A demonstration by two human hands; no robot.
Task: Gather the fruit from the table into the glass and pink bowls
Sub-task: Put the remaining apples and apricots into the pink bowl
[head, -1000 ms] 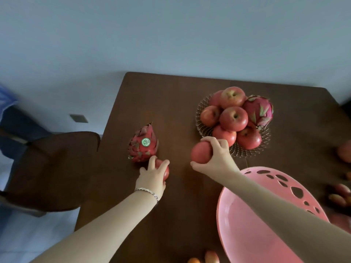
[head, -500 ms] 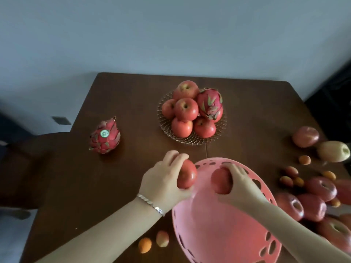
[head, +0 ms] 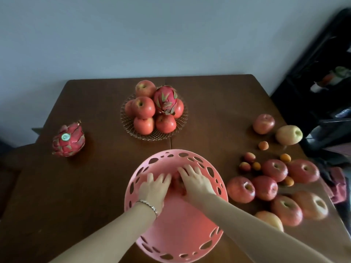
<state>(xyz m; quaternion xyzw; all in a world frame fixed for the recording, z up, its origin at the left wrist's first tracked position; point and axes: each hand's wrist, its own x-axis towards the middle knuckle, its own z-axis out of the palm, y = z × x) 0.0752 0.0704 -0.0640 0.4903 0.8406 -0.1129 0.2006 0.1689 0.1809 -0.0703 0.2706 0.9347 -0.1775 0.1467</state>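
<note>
Both my hands reach down into the pink perforated bowl [head: 190,234] at the table's near middle. My left hand [head: 153,188] and my right hand [head: 196,183] each lie curled over a small red fruit [head: 177,184] at the bowl's bottom; only a patch of red shows between them. The glass bowl [head: 131,128] behind holds several red apples and a dragon fruit [head: 165,99]. A second dragon fruit [head: 68,139] lies on the table at the left. To the right lie several red apples [head: 240,189], a yellow apple [head: 288,134] and small orange fruits [head: 263,145].
The dark wooden table [head: 76,196] ends at a grey wall behind. A dark chair [head: 11,158] stands off the left edge. Dark furniture and cloth [head: 338,183] crowd the right edge.
Both hands carried their red fruits from the bowl's rim down into the pink bowl. The view has swung right, bringing more loose fruit into sight.
</note>
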